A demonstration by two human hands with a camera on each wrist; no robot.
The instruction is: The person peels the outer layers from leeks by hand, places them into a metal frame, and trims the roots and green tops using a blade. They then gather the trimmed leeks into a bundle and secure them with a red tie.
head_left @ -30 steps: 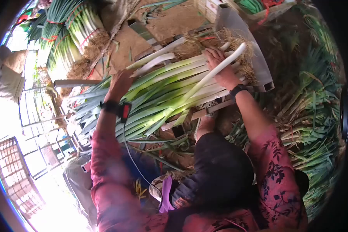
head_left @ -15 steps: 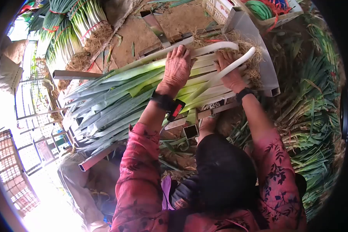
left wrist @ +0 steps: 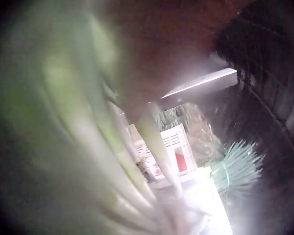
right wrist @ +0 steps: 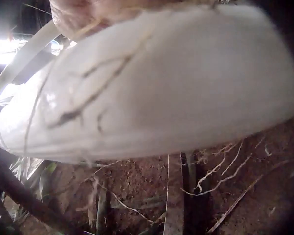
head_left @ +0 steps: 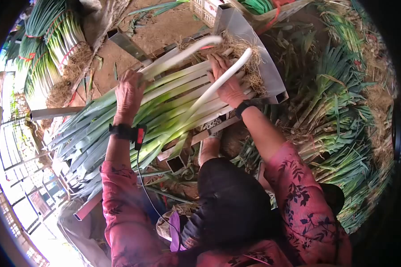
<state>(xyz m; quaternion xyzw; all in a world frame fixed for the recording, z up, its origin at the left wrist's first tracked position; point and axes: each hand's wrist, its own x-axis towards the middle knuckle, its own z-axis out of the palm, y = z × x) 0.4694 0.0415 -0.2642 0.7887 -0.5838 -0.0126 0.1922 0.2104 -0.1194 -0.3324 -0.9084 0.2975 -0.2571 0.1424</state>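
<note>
A thick layer of leeks (head_left: 182, 100) lies across a metal stand, leaves to the left and roots toward the upright metal plate (head_left: 268, 62). My left hand (head_left: 130, 91) grips a leek at the far edge of the layer, fingers bent over it. Its white end (head_left: 196, 48) reaches up to the right. With fingers extended, my right hand (head_left: 227, 82) presses on the white stalks near the roots. One loose leek (head_left: 211, 91) crosses over that hand; its white stem (right wrist: 186, 88) fills the right wrist view. The left wrist view shows blurred stalks (left wrist: 112, 161) beneath the dark hand.
Tied leek bundles (head_left: 67, 40) stand at the far left. Loose leeks (head_left: 343, 142) are heaped along the right. A basket with green twine (head_left: 256, 6) sits at the top, beside a pale crate (head_left: 205, 11). Square metal tubes (head_left: 176, 163) stick out from the stand.
My left hand moved right along the leeks, then back left to the far edge. A curved leek there now reaches less far right. My right hand stays near the roots while the head view shifts.
</note>
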